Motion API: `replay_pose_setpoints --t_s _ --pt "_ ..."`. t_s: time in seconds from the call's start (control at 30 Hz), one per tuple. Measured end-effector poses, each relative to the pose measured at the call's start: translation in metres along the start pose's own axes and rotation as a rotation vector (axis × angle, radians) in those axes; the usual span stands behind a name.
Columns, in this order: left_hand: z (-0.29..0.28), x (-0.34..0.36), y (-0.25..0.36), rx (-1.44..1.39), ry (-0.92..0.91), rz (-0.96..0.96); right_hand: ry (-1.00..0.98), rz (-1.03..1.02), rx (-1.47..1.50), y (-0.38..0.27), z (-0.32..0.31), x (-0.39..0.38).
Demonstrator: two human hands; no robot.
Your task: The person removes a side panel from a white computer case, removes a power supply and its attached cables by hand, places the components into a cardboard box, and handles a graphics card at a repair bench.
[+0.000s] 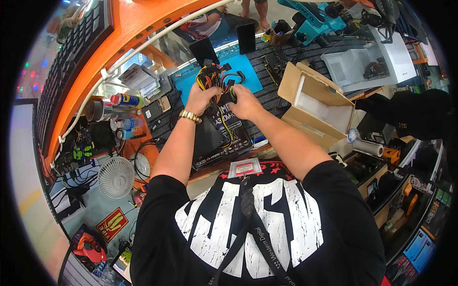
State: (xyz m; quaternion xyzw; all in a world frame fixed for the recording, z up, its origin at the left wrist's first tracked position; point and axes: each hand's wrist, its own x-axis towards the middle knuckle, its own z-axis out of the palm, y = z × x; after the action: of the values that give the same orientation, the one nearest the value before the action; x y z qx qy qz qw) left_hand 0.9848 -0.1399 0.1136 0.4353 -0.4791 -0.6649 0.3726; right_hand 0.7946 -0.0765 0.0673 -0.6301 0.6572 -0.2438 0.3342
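A bundle of power supply cables, with black, yellow, red and orange wires and dark connectors, is bunched up between my hands. My left hand has its fingers wrapped round the bundle, a gold-coloured watch band on the wrist. My right hand pinches cables at the bundle's right side, its fingertips partly hidden. Yellow wires trail down towards a dark block, which rests on a black printed motherboard box. Beyond the hands lies a blue work mat with two dark upright panels at its far edge.
An open cardboard box stands right of my right forearm. Farther right is a white computer case. A circuit board lies beyond the cardboard box. Cans, bottles and a white fan are at left. An orange frame borders the bench.
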Motion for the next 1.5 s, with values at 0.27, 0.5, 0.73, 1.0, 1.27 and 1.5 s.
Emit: replay_pose_setpoints --t_s 0.27,0.5,0.73,1.0,1.27,1.5 --pt "-0.009 0.002 -0.002 0.028 0.028 0.009 -0.204 0.226 0.141 -0.013 -0.026 -0.009" --pt "-0.01 0.004 -0.006 0.039 0.04 0.003 -0.701 0.162 0.678 -0.041 -0.099 -0.048" --pt "-0.015 0.004 -0.011 -0.006 0.008 0.007 -0.479 0.074 0.959 -0.061 -0.097 -0.027" --pt "0.002 -0.006 -0.002 0.004 -0.062 -0.019 0.058 0.306 0.468 -0.037 -0.036 0.016" --pt "0.019 -0.009 0.005 0.024 -0.087 -0.027 -0.008 0.44 1.225 -0.057 -0.011 0.026" --pt "0.013 -0.006 -0.003 0.243 -0.008 -0.02 -0.212 0.439 1.273 -0.077 -0.035 0.014"
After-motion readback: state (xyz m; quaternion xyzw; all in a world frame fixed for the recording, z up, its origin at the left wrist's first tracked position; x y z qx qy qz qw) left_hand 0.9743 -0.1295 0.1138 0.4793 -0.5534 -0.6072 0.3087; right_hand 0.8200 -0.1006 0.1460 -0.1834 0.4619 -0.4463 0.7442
